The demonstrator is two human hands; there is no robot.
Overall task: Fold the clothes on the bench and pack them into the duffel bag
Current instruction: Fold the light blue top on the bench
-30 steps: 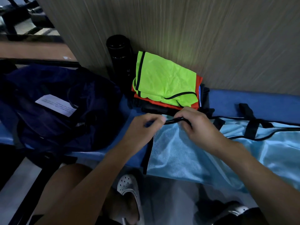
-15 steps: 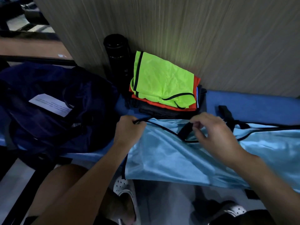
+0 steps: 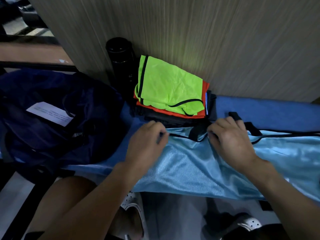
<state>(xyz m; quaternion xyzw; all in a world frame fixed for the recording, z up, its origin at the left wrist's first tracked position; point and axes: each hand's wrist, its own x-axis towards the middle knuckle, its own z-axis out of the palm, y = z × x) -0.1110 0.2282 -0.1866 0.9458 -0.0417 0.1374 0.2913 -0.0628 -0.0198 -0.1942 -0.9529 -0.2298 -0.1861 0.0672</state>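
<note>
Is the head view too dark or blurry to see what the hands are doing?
Head view: dim, navy duffel bag nearly black; lime bib bright, tinting the wall green; left hand and right hand slightly blurred yet readable, pinching trim on the light blue bib.

The only print I see is on a white slip lying on the navy duffel bag, well left of my left hand: a few small dark lines, too blurred to read. The black bottle beyond that hand bears tiny pale marks, also unreadable.
</note>
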